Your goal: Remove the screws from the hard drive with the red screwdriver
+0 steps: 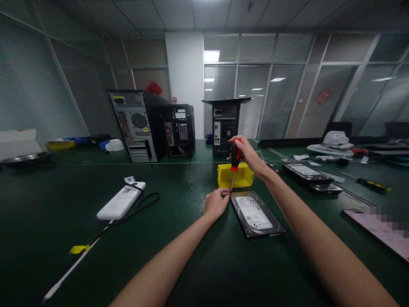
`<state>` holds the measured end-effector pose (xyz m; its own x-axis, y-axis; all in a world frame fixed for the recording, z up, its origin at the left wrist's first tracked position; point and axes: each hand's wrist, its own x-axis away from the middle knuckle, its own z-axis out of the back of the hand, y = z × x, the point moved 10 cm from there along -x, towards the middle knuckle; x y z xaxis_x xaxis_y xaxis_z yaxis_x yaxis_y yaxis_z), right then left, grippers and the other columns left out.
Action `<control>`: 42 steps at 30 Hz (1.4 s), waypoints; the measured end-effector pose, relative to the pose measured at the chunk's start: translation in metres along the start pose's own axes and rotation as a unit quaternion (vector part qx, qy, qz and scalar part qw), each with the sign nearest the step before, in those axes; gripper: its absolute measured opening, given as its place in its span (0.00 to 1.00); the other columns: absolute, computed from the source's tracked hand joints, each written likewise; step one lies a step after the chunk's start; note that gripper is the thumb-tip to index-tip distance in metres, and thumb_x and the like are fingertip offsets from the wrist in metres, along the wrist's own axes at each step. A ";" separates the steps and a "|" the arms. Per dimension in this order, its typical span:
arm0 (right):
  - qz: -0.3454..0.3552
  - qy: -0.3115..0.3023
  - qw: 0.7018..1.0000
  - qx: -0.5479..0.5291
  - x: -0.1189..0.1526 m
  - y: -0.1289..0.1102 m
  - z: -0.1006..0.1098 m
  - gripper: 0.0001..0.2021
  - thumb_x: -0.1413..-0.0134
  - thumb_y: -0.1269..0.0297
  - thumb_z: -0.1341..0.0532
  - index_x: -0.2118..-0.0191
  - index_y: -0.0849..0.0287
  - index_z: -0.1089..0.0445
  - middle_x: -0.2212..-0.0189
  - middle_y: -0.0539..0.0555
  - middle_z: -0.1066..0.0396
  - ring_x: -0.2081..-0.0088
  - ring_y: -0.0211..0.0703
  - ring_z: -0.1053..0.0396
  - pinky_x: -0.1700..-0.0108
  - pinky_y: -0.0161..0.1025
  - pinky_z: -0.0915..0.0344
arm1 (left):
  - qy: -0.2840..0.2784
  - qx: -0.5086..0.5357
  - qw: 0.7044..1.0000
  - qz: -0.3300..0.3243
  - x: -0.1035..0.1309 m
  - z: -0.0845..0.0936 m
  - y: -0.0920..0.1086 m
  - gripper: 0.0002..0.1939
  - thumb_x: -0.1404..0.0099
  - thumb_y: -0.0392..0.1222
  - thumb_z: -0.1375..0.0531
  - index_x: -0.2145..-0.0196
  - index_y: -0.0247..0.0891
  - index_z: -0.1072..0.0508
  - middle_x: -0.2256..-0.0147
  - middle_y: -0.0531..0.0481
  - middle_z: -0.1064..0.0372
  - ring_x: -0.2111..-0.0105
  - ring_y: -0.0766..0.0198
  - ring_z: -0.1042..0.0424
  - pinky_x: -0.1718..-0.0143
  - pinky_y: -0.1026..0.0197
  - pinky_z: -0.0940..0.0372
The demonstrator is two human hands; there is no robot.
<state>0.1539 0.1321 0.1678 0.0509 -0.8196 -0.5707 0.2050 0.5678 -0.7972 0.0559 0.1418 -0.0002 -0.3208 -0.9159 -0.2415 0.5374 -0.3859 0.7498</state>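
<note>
A hard drive [254, 213] with a white label lies flat on the green table, label up. My right hand [244, 151] is closed around the red and black handle of a screwdriver [235, 158], held upright with its tip at the drive's far left corner. My left hand [217, 202] is beside that same corner, its fingers pressed together close to the screwdriver tip; whatever they may pinch is too small to make out. Just behind the drive stands a yellow plastic bin [225, 176], partly behind the screwdriver.
Computer cases [153, 123] stand at the back. To the left lies a white power bank [121, 201] with a cable. More hard drives [306, 175], a yellow and black screwdriver [367, 182] and a pink flat object [378, 230] lie to the right.
</note>
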 end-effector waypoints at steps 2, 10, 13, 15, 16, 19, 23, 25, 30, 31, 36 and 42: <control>0.018 -0.008 1.000 0.011 -0.001 -0.004 0.000 0.13 0.44 0.52 0.47 0.59 0.54 0.39 0.70 0.47 0.40 0.72 0.35 0.38 0.63 0.41 0.31 | 0.003 0.002 1.000 -0.006 0.000 0.000 0.000 0.13 0.39 0.39 0.45 0.57 0.43 0.25 0.59 0.53 0.24 0.56 0.62 0.27 0.55 0.62 0.35; 0.034 -0.053 0.997 0.040 0.000 -0.016 0.010 0.13 0.47 0.56 0.42 0.60 0.56 0.41 0.70 0.49 0.34 0.67 0.38 0.31 0.59 0.42 0.33 | 0.004 -0.010 1.000 0.005 0.001 0.005 0.004 0.15 0.40 0.37 0.45 0.56 0.42 0.27 0.59 0.53 0.24 0.66 0.65 0.26 0.61 0.65 0.35; 0.025 -0.072 0.991 0.112 0.003 -0.018 0.019 0.13 0.43 0.54 0.47 0.56 0.55 0.38 0.68 0.50 0.33 0.65 0.40 0.32 0.59 0.43 0.33 | 0.006 -0.012 1.000 0.006 0.001 0.007 0.005 0.14 0.40 0.37 0.44 0.56 0.42 0.27 0.59 0.54 0.24 0.67 0.65 0.27 0.63 0.65 0.35; -0.007 -0.096 0.988 0.124 0.006 -0.016 0.024 0.16 0.41 0.54 0.50 0.52 0.54 0.37 0.63 0.53 0.32 0.61 0.42 0.32 0.58 0.45 0.33 | 0.008 -0.007 1.000 0.010 0.001 0.007 0.005 0.13 0.40 0.37 0.45 0.57 0.42 0.26 0.60 0.53 0.24 0.65 0.64 0.26 0.62 0.65 0.35; -0.023 -0.113 0.986 0.117 0.008 -0.016 0.026 0.17 0.40 0.54 0.51 0.49 0.53 0.38 0.59 0.54 0.32 0.58 0.44 0.32 0.57 0.46 0.33 | 0.009 -0.002 1.000 0.012 0.001 0.007 0.005 0.13 0.40 0.37 0.45 0.58 0.41 0.26 0.61 0.52 0.24 0.64 0.64 0.26 0.62 0.64 0.35; -0.053 -0.161 0.981 0.094 0.016 -0.021 0.025 0.20 0.41 0.57 0.49 0.43 0.49 0.41 0.50 0.53 0.34 0.52 0.45 0.34 0.54 0.47 0.33 | 0.009 0.014 1.000 0.014 -0.001 0.007 0.005 0.12 0.39 0.36 0.45 0.60 0.40 0.25 0.61 0.51 0.23 0.62 0.63 0.26 0.61 0.64 0.35; -0.061 -0.178 0.977 0.097 0.022 -0.031 0.018 0.21 0.42 0.58 0.46 0.43 0.48 0.41 0.50 0.52 0.33 0.51 0.44 0.34 0.55 0.45 0.32 | 0.006 0.028 0.999 0.021 -0.002 0.006 0.002 0.11 0.39 0.35 0.44 0.60 0.40 0.25 0.61 0.51 0.23 0.60 0.63 0.26 0.59 0.64 0.34; -0.040 -0.172 0.978 0.111 0.021 -0.036 0.014 0.19 0.42 0.58 0.46 0.45 0.50 0.38 0.53 0.53 0.32 0.53 0.44 0.34 0.57 0.44 0.31 | 0.007 0.027 0.999 0.024 -0.002 0.006 0.001 0.10 0.39 0.36 0.44 0.60 0.41 0.25 0.61 0.51 0.23 0.59 0.63 0.26 0.58 0.64 0.34; -0.006 -0.134 0.978 0.158 0.015 -0.034 0.014 0.16 0.43 0.57 0.45 0.49 0.53 0.37 0.60 0.53 0.30 0.57 0.43 0.32 0.61 0.41 0.32 | 0.011 0.025 0.999 0.025 -0.001 0.007 0.002 0.10 0.39 0.36 0.44 0.61 0.41 0.25 0.61 0.51 0.23 0.59 0.62 0.26 0.59 0.64 0.34; 0.001 -0.127 0.978 0.168 0.015 -0.033 0.015 0.15 0.43 0.57 0.46 0.51 0.54 0.37 0.61 0.53 0.31 0.58 0.42 0.32 0.61 0.40 0.32 | 0.010 0.026 0.999 0.025 -0.001 0.007 0.003 0.10 0.39 0.36 0.44 0.61 0.40 0.25 0.61 0.51 0.23 0.59 0.62 0.26 0.59 0.64 0.34; 0.027 -0.102 0.976 0.191 0.013 -0.032 0.023 0.13 0.43 0.53 0.46 0.59 0.56 0.35 0.65 0.52 0.31 0.63 0.41 0.33 0.66 0.38 0.33 | 0.013 0.030 0.999 0.018 -0.001 0.006 0.001 0.10 0.39 0.37 0.44 0.60 0.41 0.25 0.61 0.51 0.23 0.59 0.62 0.26 0.60 0.64 0.34; 0.025 -0.066 0.984 0.161 0.007 -0.023 0.030 0.13 0.45 0.52 0.44 0.62 0.57 0.35 0.66 0.54 0.31 0.64 0.41 0.32 0.63 0.40 0.33 | 0.011 0.033 0.999 0.013 -0.002 0.004 -0.001 0.10 0.39 0.37 0.43 0.60 0.40 0.25 0.60 0.51 0.24 0.60 0.63 0.26 0.61 0.65 0.34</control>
<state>0.1787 0.1107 0.1879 0.1920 -0.8059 -0.5601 0.4965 0.5721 -0.6529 0.0532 0.1448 0.0019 -0.2894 -0.9280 -0.2347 0.4922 -0.3545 0.7950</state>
